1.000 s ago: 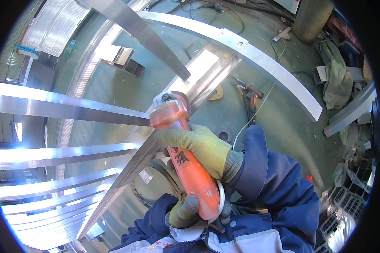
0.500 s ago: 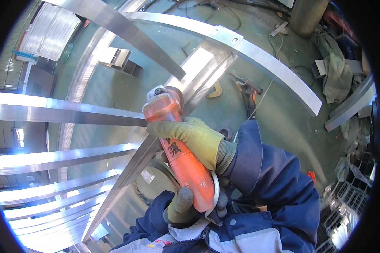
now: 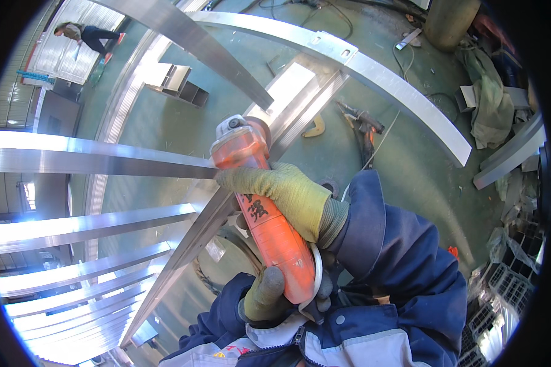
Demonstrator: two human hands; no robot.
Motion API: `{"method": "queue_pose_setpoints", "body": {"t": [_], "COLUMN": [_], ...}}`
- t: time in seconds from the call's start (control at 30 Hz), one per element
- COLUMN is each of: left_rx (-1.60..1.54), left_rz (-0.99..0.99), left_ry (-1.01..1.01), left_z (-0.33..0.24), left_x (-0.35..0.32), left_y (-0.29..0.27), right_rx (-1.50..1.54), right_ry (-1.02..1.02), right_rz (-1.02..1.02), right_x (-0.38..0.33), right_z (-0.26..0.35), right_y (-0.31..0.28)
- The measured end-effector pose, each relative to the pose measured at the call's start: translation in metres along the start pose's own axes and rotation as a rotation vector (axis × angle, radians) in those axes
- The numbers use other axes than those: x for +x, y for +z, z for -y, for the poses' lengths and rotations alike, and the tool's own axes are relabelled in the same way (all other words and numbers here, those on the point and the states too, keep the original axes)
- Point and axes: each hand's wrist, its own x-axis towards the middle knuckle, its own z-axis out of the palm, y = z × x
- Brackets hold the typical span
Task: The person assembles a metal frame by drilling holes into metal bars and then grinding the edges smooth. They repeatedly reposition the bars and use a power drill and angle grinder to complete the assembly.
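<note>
Both my gloved hands are closed on an orange angle grinder (image 3: pixel 280 243) with dark handwritten marks on its body. My right hand (image 3: pixel 288 196), in a yellow-green glove, wraps the body just behind the grinder's metal head. Around the rear end, low in the view, is my left hand (image 3: pixel 267 296), its glove darkened at the thumb. The grinding disc (image 3: pixel 260 129) stands edge-on beside the head, close to a long aluminium frame rail (image 3: pixel 196 248); whether it touches the metal cannot be told. Several aluminium bars (image 3: pixel 98 164) meet that rail from the left.
A curved aluminium profile (image 3: pixel 404 92) arches across the far right. On the green floor lie a power tool (image 3: pixel 367 131), a yellow clamp-like piece (image 3: pixel 315 127) and cut profile pieces (image 3: pixel 180 85). Wire baskets (image 3: pixel 511 284) stand at right. Another person (image 3: pixel 92 37) is at far upper left.
The grinder and my hands have shifted slightly up and right, with a small shift of the whole view. A person has come into sight at the upper left. My grip is unchanged.
</note>
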Motion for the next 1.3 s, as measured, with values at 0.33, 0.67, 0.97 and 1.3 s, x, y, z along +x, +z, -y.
{"method": "queue_pose_setpoints", "body": {"t": [0.33,0.67,0.97,1.3], "left_rx": [0.007,0.078,-0.136,0.026], "left_rz": [-0.014,0.002,0.072,0.262], "left_ry": [0.023,-0.075,-0.025,-0.091], "left_z": [-0.007,0.01,0.0,0.007], "left_x": [0.0,-0.001,0.001,0.0], "left_y": [0.011,-0.012,0.012,0.016], "right_rx": [-0.044,0.005,-0.018,0.147], "right_ry": [-0.004,-0.02,0.027,-0.034], "right_rz": [0.007,-0.006,0.007,-0.123], "right_x": [-0.001,-0.006,-0.015,-0.058], "right_z": [0.004,-0.003,0.006,-0.028], "right_y": [0.0,-0.001,0.0,-0.006]}}
